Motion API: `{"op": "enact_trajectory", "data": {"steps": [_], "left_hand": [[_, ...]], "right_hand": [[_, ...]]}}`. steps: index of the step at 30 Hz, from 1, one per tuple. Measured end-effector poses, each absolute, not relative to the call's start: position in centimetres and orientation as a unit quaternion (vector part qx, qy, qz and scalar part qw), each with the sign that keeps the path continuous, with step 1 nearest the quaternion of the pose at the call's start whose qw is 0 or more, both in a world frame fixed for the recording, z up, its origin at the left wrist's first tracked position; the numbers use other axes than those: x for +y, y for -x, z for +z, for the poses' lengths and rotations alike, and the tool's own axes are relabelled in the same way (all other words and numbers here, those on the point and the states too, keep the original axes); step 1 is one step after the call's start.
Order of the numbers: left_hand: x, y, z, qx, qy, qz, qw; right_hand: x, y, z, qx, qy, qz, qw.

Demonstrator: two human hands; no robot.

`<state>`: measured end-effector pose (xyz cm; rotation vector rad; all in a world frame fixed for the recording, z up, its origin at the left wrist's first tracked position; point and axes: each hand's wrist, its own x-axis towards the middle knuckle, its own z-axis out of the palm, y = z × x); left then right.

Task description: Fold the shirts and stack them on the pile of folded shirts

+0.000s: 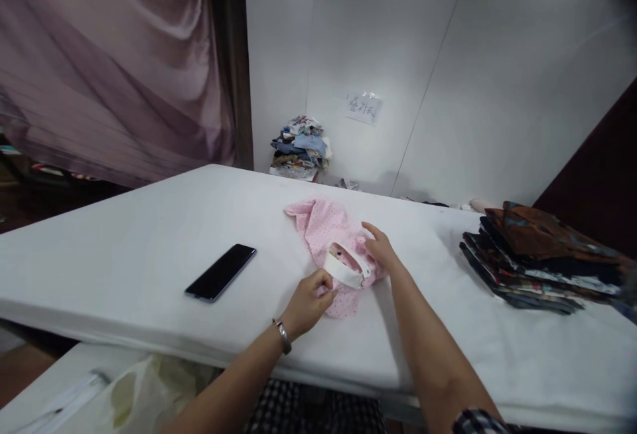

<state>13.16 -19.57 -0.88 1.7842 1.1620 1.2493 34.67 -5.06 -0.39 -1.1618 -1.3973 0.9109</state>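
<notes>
A pink shirt (323, 225) with small dark dots and a white collar (344, 273) lies bunched on the white-covered table, its collar standing up in a loop. My left hand (312, 298), with a silver watch or bracelet at the wrist, is closed in a pinch on the shirt just below the collar's left side. On the right, my right hand (379, 248) is at the shirt beside the collar. One of its fingers sticks out to the left, while the others curl into the pink fabric and are partly hidden.
A dark-screened phone (221, 273) lies left of the shirt. Folded dark clothes (537, 258) are stacked at the table's right. Past the far edge rises a clothes pile (301, 145). A handwritten sign (363, 108) hangs on the wall; a pale plastic bag (144, 394) sits low at left.
</notes>
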Motion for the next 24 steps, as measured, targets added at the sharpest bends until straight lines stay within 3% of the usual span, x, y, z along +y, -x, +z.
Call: {"op": "enact_trajectory", "data": {"steps": [5, 8, 19, 24], "left_hand": [[-19.8, -12.5, -1.2, 0.431, -0.662, 0.481, 0.380], [-19.7, -12.3, -1.2, 0.428, -0.646, 0.489, 0.400], [-20.3, -13.2, -0.4, 0.375, -0.707, 0.478, 0.362], [-19.9, -12.5, -0.6, 0.427, -0.632, 0.512, 0.396]], "right_hand": [[-5.6, -35.3, 0.8, -0.745, 0.529, 0.339, 0.226], [-6.1, -35.9, 1.3, -0.795, 0.523, 0.284, 0.118], [-7.2, -34.4, 1.6, -0.854, 0.430, 0.262, 0.130], [-8.0, -36.8, 3.8, -0.814, 0.433, 0.301, 0.244]]}}
